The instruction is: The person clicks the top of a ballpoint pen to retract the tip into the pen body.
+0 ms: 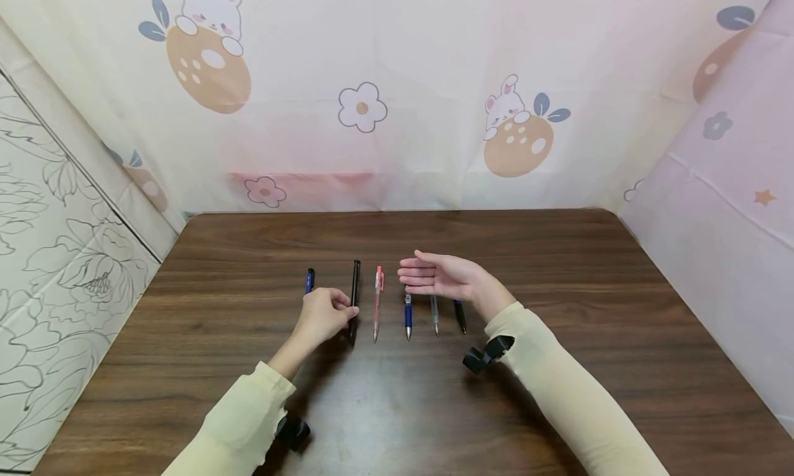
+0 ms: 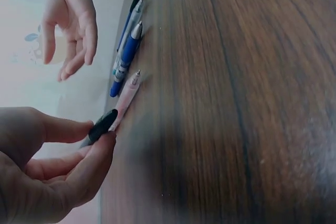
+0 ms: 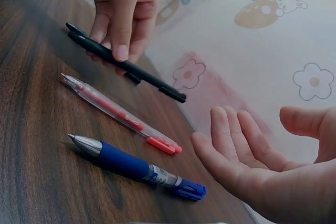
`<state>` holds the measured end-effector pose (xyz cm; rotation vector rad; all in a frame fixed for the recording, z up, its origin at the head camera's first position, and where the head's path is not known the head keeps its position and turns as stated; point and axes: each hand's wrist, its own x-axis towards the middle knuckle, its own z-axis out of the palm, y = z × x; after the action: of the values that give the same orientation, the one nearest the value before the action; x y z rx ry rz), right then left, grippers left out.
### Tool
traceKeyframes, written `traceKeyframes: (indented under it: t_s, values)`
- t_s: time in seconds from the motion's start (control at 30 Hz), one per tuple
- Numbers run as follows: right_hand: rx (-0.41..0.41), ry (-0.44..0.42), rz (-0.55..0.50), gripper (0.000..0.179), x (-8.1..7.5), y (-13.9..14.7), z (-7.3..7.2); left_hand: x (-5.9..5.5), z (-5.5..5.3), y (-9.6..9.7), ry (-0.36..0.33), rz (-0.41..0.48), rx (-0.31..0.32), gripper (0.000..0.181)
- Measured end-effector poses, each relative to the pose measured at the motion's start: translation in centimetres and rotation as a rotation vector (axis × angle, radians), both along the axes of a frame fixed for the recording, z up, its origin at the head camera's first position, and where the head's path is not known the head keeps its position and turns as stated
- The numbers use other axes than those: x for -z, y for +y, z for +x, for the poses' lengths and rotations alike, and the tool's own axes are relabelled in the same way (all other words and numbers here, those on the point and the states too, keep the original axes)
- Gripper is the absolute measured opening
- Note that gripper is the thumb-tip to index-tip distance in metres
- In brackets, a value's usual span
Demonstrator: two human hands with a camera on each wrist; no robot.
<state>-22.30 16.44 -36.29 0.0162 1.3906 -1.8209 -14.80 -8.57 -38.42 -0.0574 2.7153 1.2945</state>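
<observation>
My left hand (image 1: 322, 314) pinches a black pen (image 1: 355, 283) between thumb and fingers. The right wrist view shows the black pen (image 3: 152, 81) slanting, apparently raised off the table. A pink-red pen (image 1: 378, 300) lies just to its right. My right hand (image 1: 451, 276) hovers with fingers extended and palm turned sideways, holding nothing. Below it lie a thick blue pen (image 1: 408, 314), a clear pen (image 1: 435, 315) and a dark pen (image 1: 460, 316), their upper parts hidden by the hand. Left of the black pen, a blue pen (image 1: 309, 281) is partly covered by my left hand.
The pens lie roughly in a row on a brown wood-grain table (image 1: 384, 407). A patterned curtain (image 1: 422, 152) hangs along the back edge and the right side. A white panel with flower drawings (image 1: 56, 269) stands at the left.
</observation>
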Motion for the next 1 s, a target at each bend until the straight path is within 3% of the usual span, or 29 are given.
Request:
traceKeyframes:
  t_s: [0.43, 0.67, 1.0]
  values:
    - [-0.007, 0.086, 0.070, 0.056, -0.3, 0.6, 0.9, 0.4, -0.7, -0.1, 0.075, -0.169, -0.026, 0.011]
    - [-0.052, 0.151, 0.081, 0.055, -0.5, 0.8, 1.3, 0.4, -0.6, -0.1, 0.104, -0.238, -0.027, 0.013]
    - [-0.055, 0.219, 0.104, 0.049, -0.9, 1.0, 1.7, 0.4, -0.5, -0.1, 0.127, -0.328, -0.010, 0.027]
